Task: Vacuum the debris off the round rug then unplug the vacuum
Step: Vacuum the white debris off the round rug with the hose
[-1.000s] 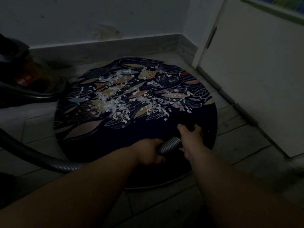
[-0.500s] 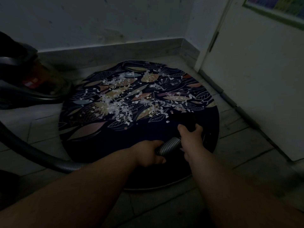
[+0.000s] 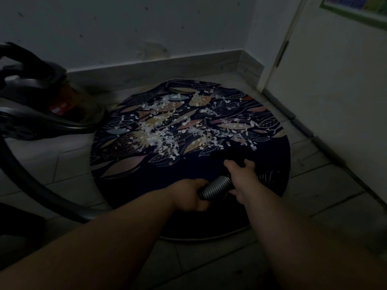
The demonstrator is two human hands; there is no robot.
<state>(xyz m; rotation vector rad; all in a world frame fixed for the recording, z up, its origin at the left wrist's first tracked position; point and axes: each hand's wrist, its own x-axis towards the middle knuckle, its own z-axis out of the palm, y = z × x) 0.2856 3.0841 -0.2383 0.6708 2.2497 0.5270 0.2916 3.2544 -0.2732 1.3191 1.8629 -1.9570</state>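
While both of your hands hold the ribbed hose point(image 3: 215, 186), the head view shows the left hand point(image 3: 189, 194) wrapped round it over the near part of the round rug point(image 3: 144, 185). The right hand point(image 3: 240, 178) clasps the hose's front end. The nozzle ahead of it is too dark to make out.

Likely faults from here:
- Suction may lift or bunch the thin rug, since nothing weighs down its near edge.
- A quick sweep may scatter the light flakes onto the tiled floor point(image 3: 62, 164) past the rug's far and right edges.
- The hose curves back along the rug's left edge to the vacuum canister point(image 3: 41, 105), which sits just off the far-left edge. A long reach could drag the canister onto the rug.

The debris point(image 3: 167, 139) lies across the rug's middle and far half, beyond both hands. Its nearest flakes lie just ahead of your right hand and well apart from your left.
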